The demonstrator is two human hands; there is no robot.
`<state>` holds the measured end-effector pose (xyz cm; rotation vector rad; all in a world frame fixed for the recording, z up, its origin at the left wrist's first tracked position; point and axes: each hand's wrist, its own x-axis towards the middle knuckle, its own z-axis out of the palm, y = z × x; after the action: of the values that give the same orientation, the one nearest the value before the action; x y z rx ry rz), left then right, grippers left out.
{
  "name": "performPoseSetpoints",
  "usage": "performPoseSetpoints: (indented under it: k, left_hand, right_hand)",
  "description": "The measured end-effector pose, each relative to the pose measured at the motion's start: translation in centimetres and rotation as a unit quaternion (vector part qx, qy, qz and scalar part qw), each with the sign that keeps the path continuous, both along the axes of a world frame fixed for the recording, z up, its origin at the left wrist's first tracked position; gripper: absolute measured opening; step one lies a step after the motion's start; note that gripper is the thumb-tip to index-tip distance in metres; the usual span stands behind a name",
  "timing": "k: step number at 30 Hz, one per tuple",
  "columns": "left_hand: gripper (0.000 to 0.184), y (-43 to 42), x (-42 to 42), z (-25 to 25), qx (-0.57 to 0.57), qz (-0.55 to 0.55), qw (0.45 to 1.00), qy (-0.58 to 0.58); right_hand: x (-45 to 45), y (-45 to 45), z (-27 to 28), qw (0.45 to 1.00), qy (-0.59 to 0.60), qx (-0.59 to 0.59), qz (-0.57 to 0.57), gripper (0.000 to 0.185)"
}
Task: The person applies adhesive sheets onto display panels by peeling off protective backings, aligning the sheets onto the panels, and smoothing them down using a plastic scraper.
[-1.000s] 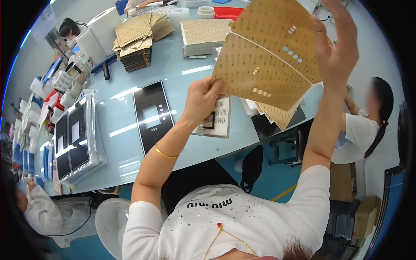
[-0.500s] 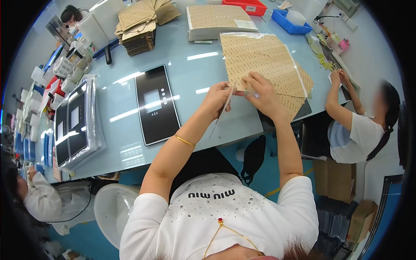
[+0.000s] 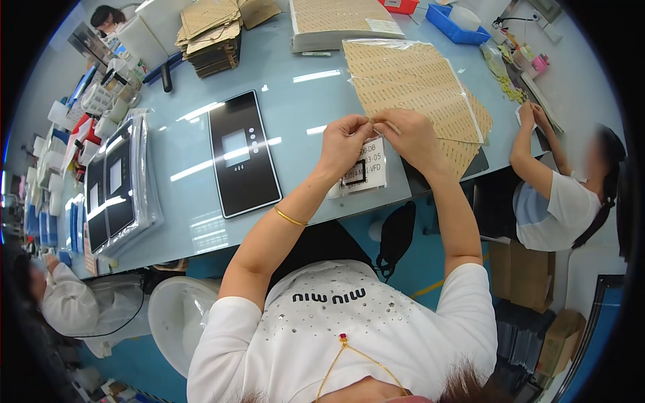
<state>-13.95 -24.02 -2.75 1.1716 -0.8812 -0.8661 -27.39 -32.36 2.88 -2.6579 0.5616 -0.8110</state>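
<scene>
A small white printed panel [image 3: 377, 178] with dark lettering and a black-framed rectangle hangs below my hands, its face turned towards me. My left hand [image 3: 345, 143] pinches near its upper edge, fingers closed. Close beside it, my right hand [image 3: 410, 139] is also closed in a pinch at the same edge, the fingertips of both hands nearly touching. Exactly what lies between the fingertips is hidden. Behind my hands lie tan backing sheets [image 3: 410, 77] with printed lines. To the left, a black faceplate [image 3: 245, 181] with a pale window lies flat on the table.
Bagged black panels [image 3: 121, 181] lie at the table's left. At the back are stacked brown cards [image 3: 211, 40], a thick sheet stack [image 3: 346, 20] and a blue tray [image 3: 457, 27]. A co-worker [image 3: 557, 195] sits at right; a white bin [image 3: 168, 322] stands below.
The panel, seen almost edge-on before, has turned so its printed face shows. My hands have drawn together, fingertips meeting at its top. The whole view has shifted slightly.
</scene>
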Motion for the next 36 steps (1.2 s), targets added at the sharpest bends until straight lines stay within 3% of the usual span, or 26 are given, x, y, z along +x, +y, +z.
performPoseSetpoints:
  k: [8,13,15,16,17,18,21,23,25,27,33,36]
  left_hand:
    - [0.018,0.1,0.0,0.6,-0.014,-0.004,0.997,-0.078]
    - [0.018,0.3,-0.5,1.6,-0.005,0.029,0.990,-0.141]
    - [0.019,-0.6,-0.1,0.9,0.023,0.043,0.997,-0.059]
    - [0.019,-0.8,0.4,1.0,0.024,0.043,0.997,-0.059]
    - [0.018,-1.0,1.1,1.1,0.061,0.033,0.997,0.041]
    - [0.018,-1.0,1.8,1.2,0.096,0.024,0.985,0.140]
    - [0.016,-1.2,4.4,1.6,0.160,0.026,0.969,0.188]
    - [0.015,-1.3,5.4,1.7,0.189,0.042,0.953,0.233]
    - [0.014,-1.6,5.7,1.0,0.181,0.035,0.950,0.251]
    - [0.014,-1.9,5.8,1.0,0.176,0.024,0.948,0.266]
    - [0.015,-3.0,4.9,0.8,0.184,0.055,0.940,0.281]
    - [0.018,-2.3,3.8,1.0,0.209,-0.041,0.950,0.229]
  right_hand:
    - [0.0,0.2,1.1,0.999,0.013,-0.027,0.026,0.013]
    - [-0.3,0.1,1.5,0.997,0.020,-0.053,-0.047,0.013]
    - [-0.8,-2.8,1.9,0.984,-0.071,0.129,-0.100,0.012]
    - [-1.5,-5.4,2.2,0.959,-0.130,0.236,-0.091,0.012]
    - [-2.5,-8.5,2.5,0.919,-0.188,0.339,-0.080,0.013]
    - [-3.8,-11.4,2.7,0.889,-0.199,0.395,-0.117,0.013]
    - [-11.7,-24.8,1.4,0.806,-0.168,0.544,-0.163,0.014]
    - [-16.1,-25.9,2.5,0.746,-0.318,0.514,-0.280,0.008]
    - [-22.7,-30.0,3.1,0.715,-0.357,0.513,-0.313,0.004]
    - [-30.5,-36.5,2.7,0.702,-0.381,0.506,-0.327,0.002]
    - [-39.0,-37.9,11.1,0.676,-0.469,0.335,-0.458,0.011]
    - [-31.8,-30.5,15.8,0.813,-0.380,0.243,-0.368,0.020]
